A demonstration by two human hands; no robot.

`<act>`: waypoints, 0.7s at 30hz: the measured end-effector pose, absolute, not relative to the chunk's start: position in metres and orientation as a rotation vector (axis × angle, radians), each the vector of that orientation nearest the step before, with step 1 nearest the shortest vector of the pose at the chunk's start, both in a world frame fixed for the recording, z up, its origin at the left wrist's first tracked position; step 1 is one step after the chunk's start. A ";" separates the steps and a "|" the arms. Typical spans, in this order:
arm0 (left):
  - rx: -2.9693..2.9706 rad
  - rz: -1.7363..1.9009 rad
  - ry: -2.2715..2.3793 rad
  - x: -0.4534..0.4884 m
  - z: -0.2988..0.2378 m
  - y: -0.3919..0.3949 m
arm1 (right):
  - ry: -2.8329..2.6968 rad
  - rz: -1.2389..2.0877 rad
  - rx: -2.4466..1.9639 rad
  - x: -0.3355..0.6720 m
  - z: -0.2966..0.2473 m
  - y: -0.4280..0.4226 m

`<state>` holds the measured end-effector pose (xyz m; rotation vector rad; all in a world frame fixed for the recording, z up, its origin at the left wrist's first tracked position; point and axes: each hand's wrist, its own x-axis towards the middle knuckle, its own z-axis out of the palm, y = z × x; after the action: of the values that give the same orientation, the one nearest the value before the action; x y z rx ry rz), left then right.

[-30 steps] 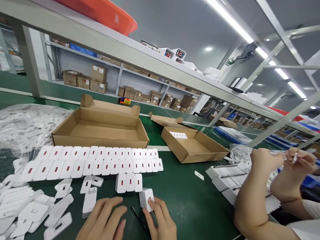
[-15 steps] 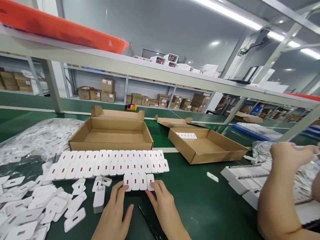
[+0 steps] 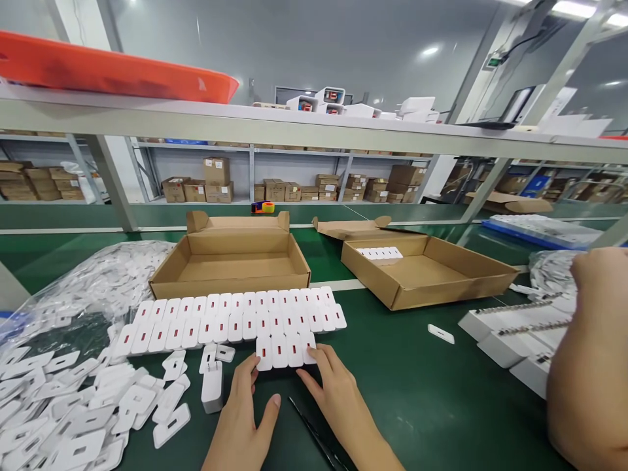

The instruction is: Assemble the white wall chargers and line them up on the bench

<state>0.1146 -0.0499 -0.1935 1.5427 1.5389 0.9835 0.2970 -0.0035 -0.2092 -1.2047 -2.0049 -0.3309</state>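
A short row of white USB charger blocks [image 3: 279,351], each with a red port in its face, stands in front of two longer rows of the same blocks [image 3: 206,327]. My left hand [image 3: 245,412] touches the short row's left end with its fingertips, its thumb spread away. At the other end, my right hand [image 3: 338,399] has its fingers and thumb closed on the last block. One charger block with prongs [image 3: 212,389] stands apart, left of my left hand. Between my forearms lies a thin black tool [image 3: 314,432], partly hidden.
Loose white slotted plates [image 3: 73,412] are heaped at the left, near a clear plastic bag [image 3: 112,271]. Two open cardboard boxes [image 3: 230,286] [image 3: 441,288] stand behind the rows; the right one holds some white blocks. A co-worker's arm [image 3: 589,366] is at the right, beside white strips [image 3: 505,327].
The view has turned and shifted, so the table things appear further right. Both hands remain at the short row. The co-worker's arm shows further right and is less in view.
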 end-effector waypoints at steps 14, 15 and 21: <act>1.520 0.990 1.456 0.116 -0.185 -0.053 | -1.990 -0.318 -1.167 0.298 -0.206 0.001; 1.516 0.991 1.455 0.116 -0.183 -0.053 | -1.990 -0.314 -1.167 0.299 -0.206 0.001; 1.484 0.994 1.466 0.115 -0.179 -0.054 | -1.993 -0.291 -1.166 0.298 -0.207 0.001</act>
<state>0.1148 -0.0540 -0.1795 1.4841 1.4664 0.9935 0.2981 0.0007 -0.2070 -1.1661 -1.9934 -0.2912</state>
